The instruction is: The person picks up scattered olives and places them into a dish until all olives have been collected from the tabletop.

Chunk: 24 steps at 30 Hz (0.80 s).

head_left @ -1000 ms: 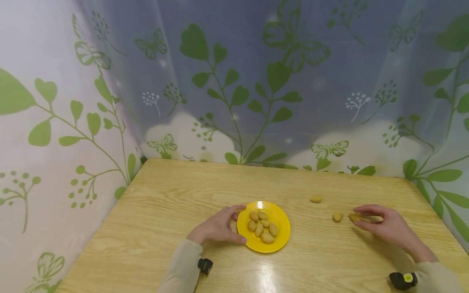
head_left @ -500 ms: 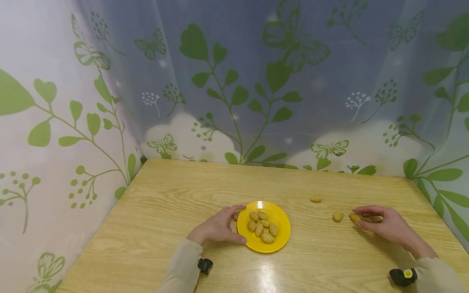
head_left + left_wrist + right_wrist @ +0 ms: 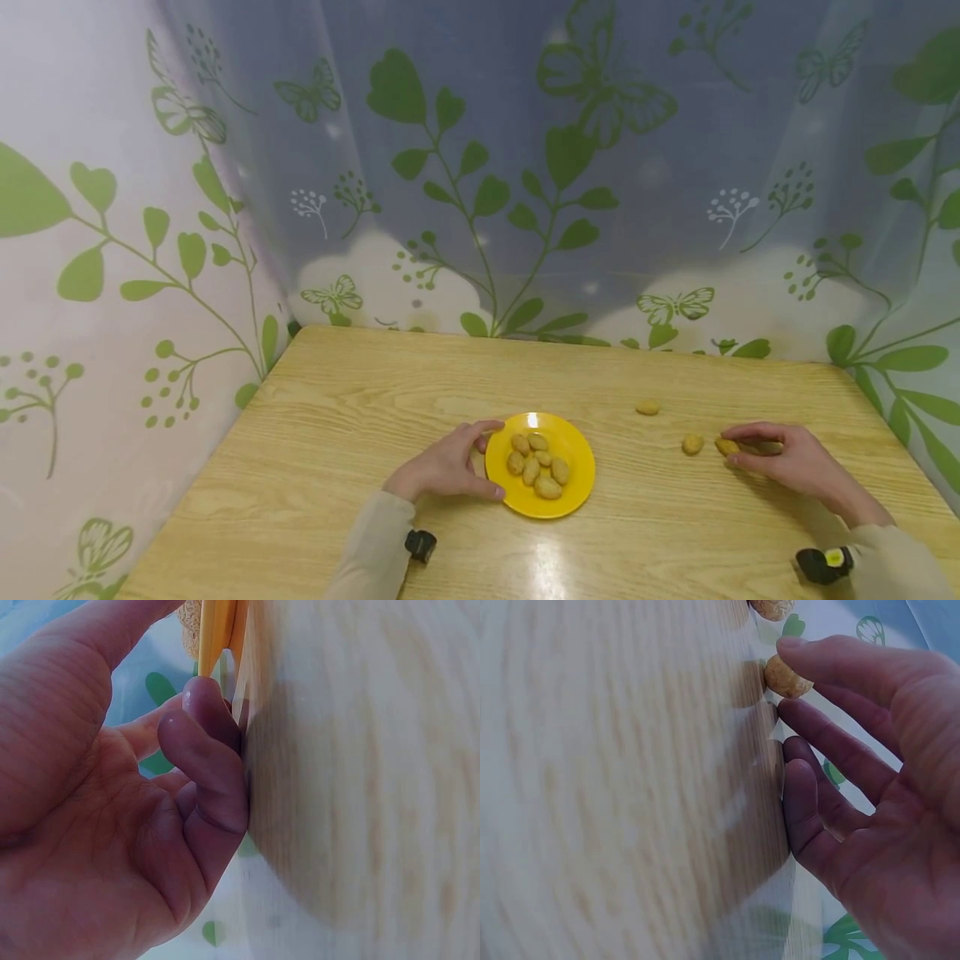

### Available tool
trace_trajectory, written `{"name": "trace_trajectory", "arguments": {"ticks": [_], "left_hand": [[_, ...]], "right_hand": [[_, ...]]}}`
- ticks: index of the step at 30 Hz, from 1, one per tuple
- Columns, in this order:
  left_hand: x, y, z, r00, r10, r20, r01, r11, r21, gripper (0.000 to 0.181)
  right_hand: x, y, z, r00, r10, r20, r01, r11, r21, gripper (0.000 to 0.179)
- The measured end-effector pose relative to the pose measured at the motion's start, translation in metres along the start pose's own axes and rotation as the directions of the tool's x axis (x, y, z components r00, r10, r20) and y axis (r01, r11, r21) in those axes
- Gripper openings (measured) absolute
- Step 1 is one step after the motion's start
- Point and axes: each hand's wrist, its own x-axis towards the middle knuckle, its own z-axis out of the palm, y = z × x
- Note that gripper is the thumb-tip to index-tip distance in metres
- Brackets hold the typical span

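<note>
A round yellow plate [image 3: 577, 492] holds several small tan-brown potatoes [image 3: 547, 486]. My left hand [image 3: 446, 467] grips its left rim, thumb at the near side and fingers at the far side. In the left wrist view the plate [image 3: 217, 634] shows edge-on above the curled lower fingers [image 3: 206, 761]. At the right, my right hand [image 3: 787, 454] pinches a small potato [image 3: 726, 447] lying on the table, between thumb and fingertips. The right wrist view shows this potato [image 3: 786, 679] at the thumb tip, with the other fingers bent near the wood.
Two more potatoes lie on the wooden table [image 3: 360, 392]: one [image 3: 692, 443] just left of the right hand, another [image 3: 647, 407] farther back. A curtain [image 3: 480, 208] printed with leaves and butterflies hangs behind the table. Black bands [image 3: 825, 565] sit on both wrists.
</note>
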Motion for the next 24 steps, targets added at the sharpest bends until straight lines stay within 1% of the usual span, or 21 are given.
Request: {"name": "trace_trajectory", "arguments": {"ticks": [8,15,24], "left_hand": [[0.0009,-0.0006,0.0004,1.000,0.001,0.000,-0.001,1.000,-0.002,0.093],[0.0011,-0.0011,0.0004,1.000,0.015,0.000,-0.015,1.000,0.002,0.094],[0.0016,-0.0024,0.0008,1.000,0.009,-0.002,-0.009,1.000,0.010,0.094]], "right_hand": [[0.0002,0.0013,-0.0010,1.000,-0.010,-0.009,0.010,1.000,-0.015,0.040],[0.0002,0.0025,-0.0004,1.000,-0.009,-0.004,0.009,1.000,-0.013,0.039],[0.0001,0.0015,0.0021,1.000,-0.006,-0.019,0.006,1.000,-0.010,0.038]]}}
